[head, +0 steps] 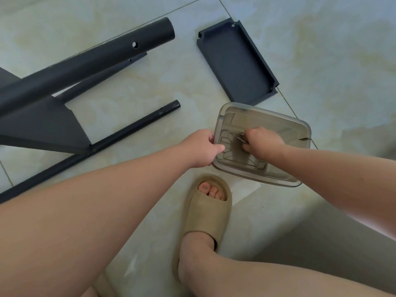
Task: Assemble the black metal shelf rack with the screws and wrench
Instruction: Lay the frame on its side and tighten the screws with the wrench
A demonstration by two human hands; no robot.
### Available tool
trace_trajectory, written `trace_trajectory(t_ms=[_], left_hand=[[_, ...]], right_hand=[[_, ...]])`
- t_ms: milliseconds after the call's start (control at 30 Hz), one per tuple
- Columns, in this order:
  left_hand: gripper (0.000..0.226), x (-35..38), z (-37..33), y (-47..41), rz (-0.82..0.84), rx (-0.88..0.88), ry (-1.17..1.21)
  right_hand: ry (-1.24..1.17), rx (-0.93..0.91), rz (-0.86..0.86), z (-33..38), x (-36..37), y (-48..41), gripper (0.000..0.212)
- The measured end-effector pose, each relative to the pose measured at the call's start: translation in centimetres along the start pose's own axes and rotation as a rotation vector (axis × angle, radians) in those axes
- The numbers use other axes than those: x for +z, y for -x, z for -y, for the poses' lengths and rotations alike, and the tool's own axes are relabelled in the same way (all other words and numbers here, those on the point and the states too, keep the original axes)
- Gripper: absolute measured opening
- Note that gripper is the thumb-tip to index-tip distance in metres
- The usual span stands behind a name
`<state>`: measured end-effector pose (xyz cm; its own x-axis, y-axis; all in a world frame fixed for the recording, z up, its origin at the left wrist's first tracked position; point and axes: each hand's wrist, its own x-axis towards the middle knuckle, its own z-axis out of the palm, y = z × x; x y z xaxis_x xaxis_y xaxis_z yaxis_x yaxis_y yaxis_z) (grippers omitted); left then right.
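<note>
The left hand [204, 147] is gripping the near-left rim of the clear plastic box [299, 125] and steadying it on the floor [139, 99]. The right hand [262, 142] is reaching inside, its fingers pinching a thin metal piece [241, 139]; whether that is a screw or the wrench I cannot tell. Doing this well is probably meaning keeping the box pinned flat and lifting the piece straight out so nothing is dropping. The black rack frame [42, 123] is lying to the left, with its loose shelf tray [237, 61] beyond the box

I see tile floor [128, 93] w/ rack frame [42, 125] left, shelf tray [236, 61] top, clear box [257, 176] ctr, slipper [205, 211] just below box.
</note>
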<state>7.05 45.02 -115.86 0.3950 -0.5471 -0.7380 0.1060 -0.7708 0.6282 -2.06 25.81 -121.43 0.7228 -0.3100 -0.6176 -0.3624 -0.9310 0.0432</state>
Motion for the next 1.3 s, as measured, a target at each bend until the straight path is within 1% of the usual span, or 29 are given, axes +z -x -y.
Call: trace_trajectory(t_ms=[133,267,333,367,433,500,600,700,733,800,867,933,1000,1133,1200,1267,1300], left_hand=[[0.023,0.0,0.0,0.5,-0.016,-0.001,0.005],[0.024,-0.6,-0.3,1.7,-0.043,0.0,-0.039],[0.043,-1.7,-0.7,3.0,-0.048,-0.007,-0.13],[0.046,-2.6,-0.9,3.9,-0.049,-0.003,-0.206],[0.043,-4.7,-1.3,6.1,-0.046,0.008,-0.395],[0.038,-6.9,-1.4,8.8,-0.051,-0.018,-0.554],[0.037,-10.2,-0.7,13.6,-0.08,-0.09,-0.647],[0.037,-13.5,0.6,18.6,-0.078,-0.163,-0.709],[0.038,-14.4,1.1,20.3,-0.061,-0.187,-0.711],[0.036,-15.9,2.3,23.5,-0.021,-0.213,-0.622],[0.03,-17.2,3.8,26.5,-0.028,-0.205,-0.482],[0.029,-18.6,5.5,29.0,-0.104,-0.172,-0.4],[0.028,-19.8,7.5,31.0,-0.227,-0.133,-0.361],[0.02,-21.7,10.5,32.2,-0.611,-0.03,-0.294],[0.014,-22.5,10.8,31.5,-0.782,-0.005,-0.273],[0.01,-23.1,10.6,30.6,-0.88,-0.003,-0.251],[0.009,-23.5,10.4,30.1,-0.902,-0.005,-0.232]], right_hand=[[-0.04,0.026,0.03,-0.1,-0.8,0.7,0.021],[-0.114,0.042,0.017,0.4,-2.6,2.3,0.019],[-0.179,0.008,-0.018,1.2,-4.2,3.6,0.015],[-0.219,-0.014,-0.024,1.7,-5.1,4.4,0.014],[-0.255,-0.076,-0.016,2.9,-7.1,6.2,0.013],[-0.217,-0.142,-0.01,4.6,-9.4,8.2,0.013],[-0.175,-0.234,-0.062,8.2,-13.6,11.2,0.012],[-0.229,-0.321,-0.131,12.1,-17.9,14.0,0.014],[-0.265,-0.347,-0.148,13.5,-19.3,14.9,0.011],[-0.356,-0.392,-0.184,16.5,-21.5,16.8,0.007],[-0.448,-0.43,-0.22,20.0,-23.2,18.4,0.012],[-0.514,-0.456,-0.233,23.6,-24.4,19.6,0.017],[-0.577,-0.464,-0.23,27.1,-25.3,20.2,0.019],[-0.73,-0.406,-0.267,31.8,-25.1,20.1,0.016],[-0.752,-0.377,-0.245,33.1,-24.5,19.7,0.01],[-0.744,-0.368,-0.21,34.0,-24.1,19.3,0.008],[-0.743,-0.371,-0.202,34.2,-24.1,19.0,0.01]])
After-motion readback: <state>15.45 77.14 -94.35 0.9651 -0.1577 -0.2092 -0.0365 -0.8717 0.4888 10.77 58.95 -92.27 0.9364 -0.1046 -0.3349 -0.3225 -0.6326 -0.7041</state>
